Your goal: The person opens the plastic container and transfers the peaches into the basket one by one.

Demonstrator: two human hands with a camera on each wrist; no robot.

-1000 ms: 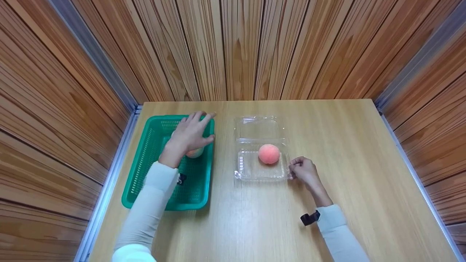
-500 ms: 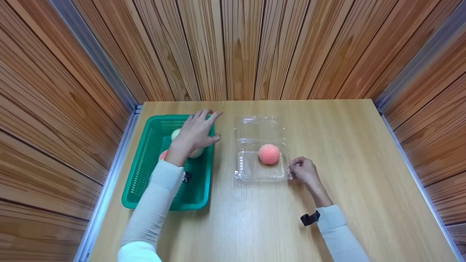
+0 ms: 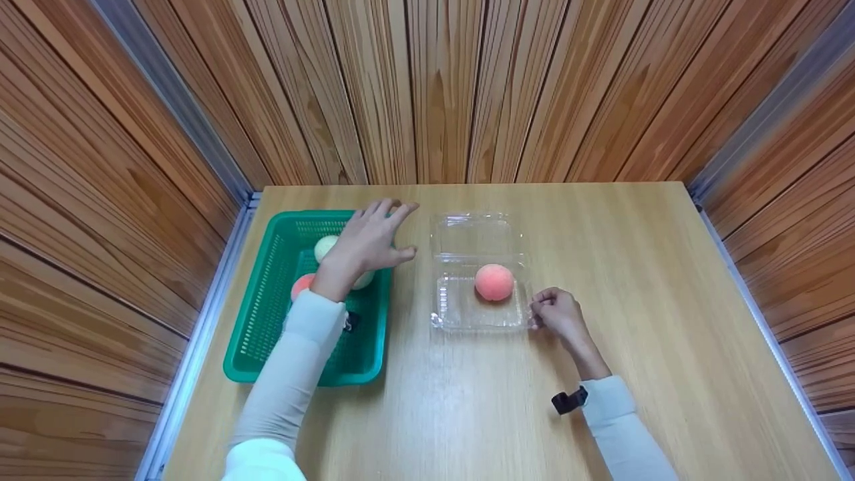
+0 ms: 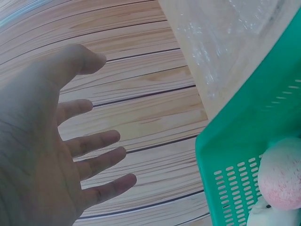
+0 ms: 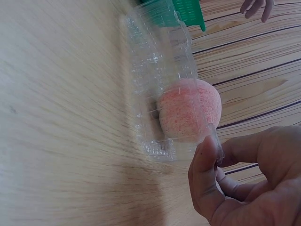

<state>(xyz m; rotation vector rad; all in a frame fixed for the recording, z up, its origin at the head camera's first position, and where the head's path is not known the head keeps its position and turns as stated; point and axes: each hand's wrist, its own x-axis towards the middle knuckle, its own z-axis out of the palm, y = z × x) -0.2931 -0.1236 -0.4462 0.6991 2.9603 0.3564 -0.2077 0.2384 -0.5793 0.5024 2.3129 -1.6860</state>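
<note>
My left hand (image 3: 373, 242) hovers over the right rim of the green basket (image 3: 234, 347), fingers spread and nothing held. In the left wrist view that hand (image 4: 56, 155) shows an empty palm. Under and beside it in the basket lie a pink peach (image 3: 302, 286) and a pale round fruit (image 3: 325, 247); another is partly hidden by the hand. My right hand (image 3: 560, 314) pinches the right edge of a clear plastic clamshell box (image 3: 461, 314), its lid folded back. One pink peach (image 3: 494, 282) sits in the box's base, seen close up in the right wrist view.
The wooden table (image 3: 634, 267) carries the basket at left and the clamshell near the middle. Wood-plank walls (image 3: 441, 93) rise behind and at both sides. A narrow strip of table separates basket and box.
My left hand has moved right over the basket's rim, uncovering the peach and the pale fruit beneath it. The right hand keeps its pinch on the box.
</note>
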